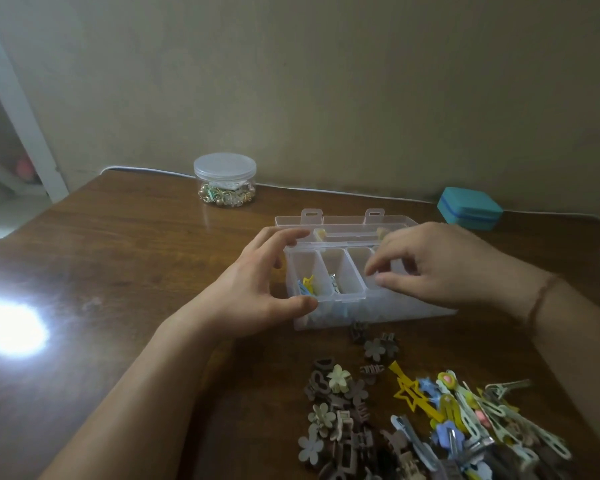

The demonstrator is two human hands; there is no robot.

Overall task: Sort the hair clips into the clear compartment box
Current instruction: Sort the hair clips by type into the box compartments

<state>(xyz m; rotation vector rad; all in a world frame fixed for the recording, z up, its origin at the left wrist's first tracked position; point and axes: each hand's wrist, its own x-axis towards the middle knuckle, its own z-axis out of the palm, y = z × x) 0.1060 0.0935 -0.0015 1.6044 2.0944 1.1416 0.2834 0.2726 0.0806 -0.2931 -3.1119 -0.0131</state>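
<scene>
The clear compartment box (326,317) stands mid-table with its lid (343,220) open behind it. Its top tray has several compartments; the left one holds blue and yellow hair clips (306,285), and the one beside it holds another clip (334,283). My left hand (257,289) spans the box's left end, thumb on the front rim and forefinger at the back rim. My right hand (433,265) hovers over the right compartments, thumb and fingertips nearly pinched; what they hold is hidden. Brown and cream claw clips (336,410) and coloured snap clips (465,420) lie piled in front.
A round clear tub (225,180) of trinkets with a lid stands at the back left by the wall. A teal case (469,208) sits at the back right. A bright light glare (11,327) lies on the wooden table (118,271) at the left.
</scene>
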